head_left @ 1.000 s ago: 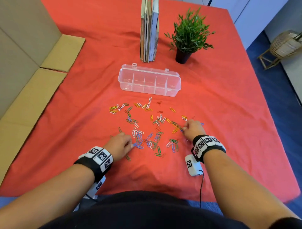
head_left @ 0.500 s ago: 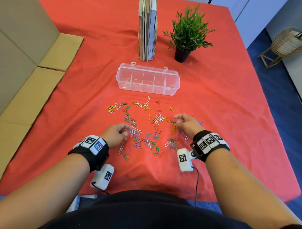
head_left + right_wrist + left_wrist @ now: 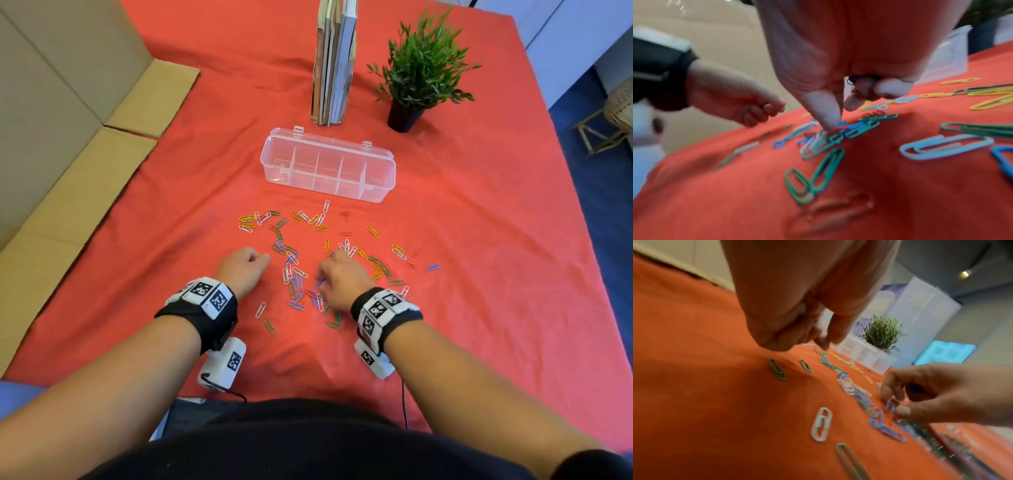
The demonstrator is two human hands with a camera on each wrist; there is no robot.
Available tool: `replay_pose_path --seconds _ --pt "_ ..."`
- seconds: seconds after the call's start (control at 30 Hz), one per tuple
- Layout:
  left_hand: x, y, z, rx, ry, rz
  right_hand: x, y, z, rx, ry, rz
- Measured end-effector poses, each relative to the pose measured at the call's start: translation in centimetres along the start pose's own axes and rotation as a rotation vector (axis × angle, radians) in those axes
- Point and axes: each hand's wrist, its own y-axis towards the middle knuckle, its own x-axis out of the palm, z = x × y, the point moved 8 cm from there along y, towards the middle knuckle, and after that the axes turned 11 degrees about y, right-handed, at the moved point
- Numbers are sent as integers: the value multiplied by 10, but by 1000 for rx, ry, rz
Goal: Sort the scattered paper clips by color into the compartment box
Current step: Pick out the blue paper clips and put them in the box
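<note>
1. Red cloth covers the tabletop [image 3: 479,308]; the coloured paper clips [image 3: 308,253] lie scattered across its middle, just near of the clear compartment box [image 3: 327,168].
2. Right hand [image 3: 342,277] reaches into the pile, fingers curled with something blue tucked inside, thumb tip pressing the clips.
3. Left hand [image 3: 241,269] sits left of the pile, grip curled closed; can't tell if it holds anything.

wrists: wearing black wristbands [image 3: 205,322] with white coded tags | white wrist cameras [image 3: 224,365] trailing black cables | torso: wearing black
</note>
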Motion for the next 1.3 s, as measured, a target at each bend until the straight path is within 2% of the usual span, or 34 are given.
replay_pose_path --seconds 0.07,0.1,0.23,0.4,0.53,0.63,0.77,0.83,0.9,1.07,1.17,1.2,1.23,1.3 --pt "-13 0 -5 36 207 161 8 2 -3 -44 -123 9" --pt "-13 0 -8 56 254 194 11 4 -3 -44 -177 0" --pt "1 0 -15 99 346 161 8 17 -10 -61 -236 -59" --pt "8 -2 -19 124 321 168 -5 44 -34 -90 -84 -48" --pt "5 -2 -19 134 330 211 5 57 -59 -210 -199 -78" --pt "4 -2 -12 191 309 185 10 55 -68 -268 -319 -55" --pt "8 1 -5 242 346 107 6 48 -54 -208 -312 -8" --pt "5 2 -3 230 339 116 -1 47 -40 -128 -191 -10" --pt "3 3 4 252 323 129 -13 46 -19 4 34 11" --pt "4 15 40 377 342 133 -26 25 24 289 758 62" --pt "4 29 51 383 378 132 -24 5 35 435 1225 69" --pt "5 33 51 378 391 127 -23 0 36 455 1312 62" --pt "4 36 51 371 399 128 -22 -3 37 456 1321 54" --pt "3 38 51 362 403 142 -20 -7 43 425 1085 26"
